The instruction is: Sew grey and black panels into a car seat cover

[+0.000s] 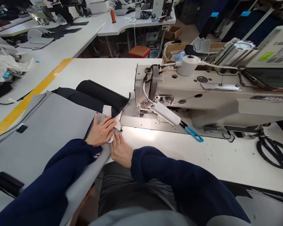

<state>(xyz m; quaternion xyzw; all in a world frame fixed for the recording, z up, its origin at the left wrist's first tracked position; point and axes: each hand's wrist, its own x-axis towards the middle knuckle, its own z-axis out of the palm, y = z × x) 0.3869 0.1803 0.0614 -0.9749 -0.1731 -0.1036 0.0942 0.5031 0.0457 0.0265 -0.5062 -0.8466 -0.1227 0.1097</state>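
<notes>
A large grey fabric piece (58,116) with dark seam edges lies on the table and hangs over its front edge. My left hand (101,131) rests on its right end, fingers stretched out and flat. My right hand (121,150) is closed at the fabric's edge, fingers together and thumb out of sight. Between the fingertips of both hands lies a small white label (111,138). Black fabric (96,95) lies folded just beyond, reaching toward the sewing machine (198,91). A white patch (107,110) shows beside the black fabric.
Blue-handled thread snips (193,133) lie under the machine's lamp (166,113). Black scissors (274,152) are at the right edge. Yellow tape (37,91) crosses the table at left, near piled scraps (4,64). A cardboard box (167,51) stands behind the machine.
</notes>
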